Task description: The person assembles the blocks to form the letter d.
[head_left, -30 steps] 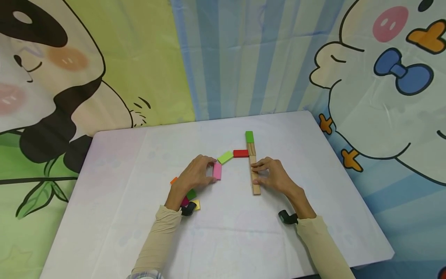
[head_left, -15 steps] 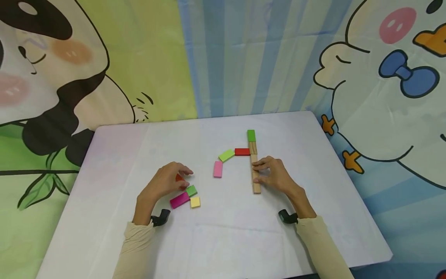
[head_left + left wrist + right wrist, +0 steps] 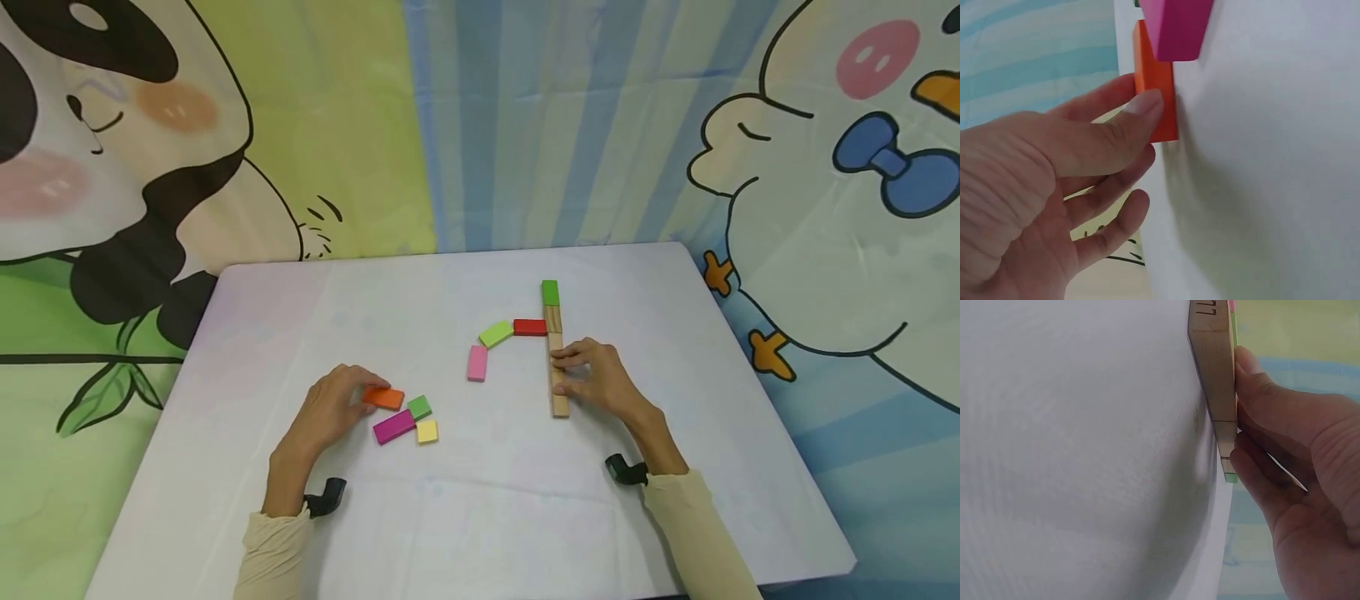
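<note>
In the head view my left hand (image 3: 333, 410) pinches an orange block (image 3: 384, 397) at its left end, the thumb on one face in the left wrist view. Close by lie a magenta block (image 3: 393, 427), a green block (image 3: 419, 407) and a yellow block (image 3: 427, 432). My right hand (image 3: 600, 375) rests its thumb and fingertips on a straight row of plain wooden blocks (image 3: 556, 344); the right wrist view shows them touching without wrapping round. A green block (image 3: 551, 292) tops that row. A red block (image 3: 529, 327) extends left from it, followed by a lime block (image 3: 496, 334) and a pink block (image 3: 477, 363).
The blocks lie on a white-covered table (image 3: 480, 517). Behind it hangs a cartoon-printed backdrop (image 3: 517, 125). Each wrist carries a black camera mount, the left one (image 3: 326, 497) and the right one (image 3: 626, 469) both low over the table.
My left hand has let go of the pink block, moved left and down, and taken hold of the orange block. The right hand has stayed on the wooden row.
</note>
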`<state>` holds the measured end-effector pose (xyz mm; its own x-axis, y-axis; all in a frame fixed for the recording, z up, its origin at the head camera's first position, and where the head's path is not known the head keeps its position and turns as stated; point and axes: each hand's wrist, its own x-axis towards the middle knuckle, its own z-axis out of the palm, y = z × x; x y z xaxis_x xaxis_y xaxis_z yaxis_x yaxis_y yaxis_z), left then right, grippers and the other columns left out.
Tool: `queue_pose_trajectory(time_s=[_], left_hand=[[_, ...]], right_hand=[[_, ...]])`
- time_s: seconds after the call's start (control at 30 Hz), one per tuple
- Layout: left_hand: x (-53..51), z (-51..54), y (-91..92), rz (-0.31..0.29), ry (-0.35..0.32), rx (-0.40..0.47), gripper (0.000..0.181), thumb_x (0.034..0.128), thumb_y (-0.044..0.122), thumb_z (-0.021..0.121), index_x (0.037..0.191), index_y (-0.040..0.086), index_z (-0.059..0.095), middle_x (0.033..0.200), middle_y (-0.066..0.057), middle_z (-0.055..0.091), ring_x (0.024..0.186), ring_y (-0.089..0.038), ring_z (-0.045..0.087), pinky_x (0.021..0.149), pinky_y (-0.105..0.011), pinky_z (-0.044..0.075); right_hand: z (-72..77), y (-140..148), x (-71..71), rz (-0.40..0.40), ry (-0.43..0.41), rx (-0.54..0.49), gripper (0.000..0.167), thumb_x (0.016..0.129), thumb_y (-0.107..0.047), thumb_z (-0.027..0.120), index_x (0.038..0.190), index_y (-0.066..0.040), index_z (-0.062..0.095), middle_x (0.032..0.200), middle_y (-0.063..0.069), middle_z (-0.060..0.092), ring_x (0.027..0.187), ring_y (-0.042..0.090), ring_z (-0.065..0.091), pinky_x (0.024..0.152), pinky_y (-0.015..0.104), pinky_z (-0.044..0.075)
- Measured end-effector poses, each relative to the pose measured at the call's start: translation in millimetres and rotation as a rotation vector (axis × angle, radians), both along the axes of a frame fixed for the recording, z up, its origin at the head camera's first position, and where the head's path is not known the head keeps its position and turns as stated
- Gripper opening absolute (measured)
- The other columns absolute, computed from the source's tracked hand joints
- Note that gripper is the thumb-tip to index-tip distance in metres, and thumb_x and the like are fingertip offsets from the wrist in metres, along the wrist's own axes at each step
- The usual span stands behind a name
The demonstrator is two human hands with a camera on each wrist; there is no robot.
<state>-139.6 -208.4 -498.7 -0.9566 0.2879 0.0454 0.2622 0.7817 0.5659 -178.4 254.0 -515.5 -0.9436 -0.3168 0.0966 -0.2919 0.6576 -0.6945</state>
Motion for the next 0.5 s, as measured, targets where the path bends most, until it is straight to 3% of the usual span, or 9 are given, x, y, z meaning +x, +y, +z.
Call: queue_pose_trajectory(time_s=[0.23, 0.37, 0.5], left_hand=[[-20.7, -6.0, 9.7, 0.068, 0.052, -0.145, 0.044, 0.084, 0.016, 0.096, 0.126, 0.014, 0.082, 0.098, -0.006, 0.081, 0.091, -0.024, 0.068, 0.079, -0.041, 0.053], [-35.6, -6.8, 26.6, 0.046, 0.087, -0.196, 0.053, 0.0837, 0.027, 0.097, 0.133, 0.016, 0.08, 0.09, -0.005, 0.08, 0.082, -0.021, 0.067, 0.072, -0.037, 0.051], [-44.8, -3.7, 39.9, 0.021, 0.053, -0.179, 0.06, 0.0823, 0.026, 0.098, 0.137, 0.013, 0.077, 0.087, -0.003, 0.079, 0.078, -0.02, 0.066, 0.07, -0.036, 0.05]], right_hand=[[-0.6, 0.5, 0.0, -0.005, -0.005, 0.0, 0.046, 0.077, -0.008, 0.098, 0.119, 0.002, 0.082, 0.129, 0.012, 0.08, 0.124, 0.036, 0.069, 0.107, 0.056, 0.056], [-0.2, 1.0, 0.8, -0.005, 0.006, -0.015, 0.045, 0.076, -0.006, 0.099, 0.117, 0.002, 0.083, 0.128, 0.012, 0.081, 0.123, 0.036, 0.069, 0.107, 0.055, 0.056], [-2.2, -0.8, 1.3, 0.009, 0.014, -0.028, 0.044, 0.076, -0.006, 0.098, 0.117, 0.001, 0.083, 0.127, 0.012, 0.081, 0.123, 0.036, 0.07, 0.108, 0.055, 0.056]])
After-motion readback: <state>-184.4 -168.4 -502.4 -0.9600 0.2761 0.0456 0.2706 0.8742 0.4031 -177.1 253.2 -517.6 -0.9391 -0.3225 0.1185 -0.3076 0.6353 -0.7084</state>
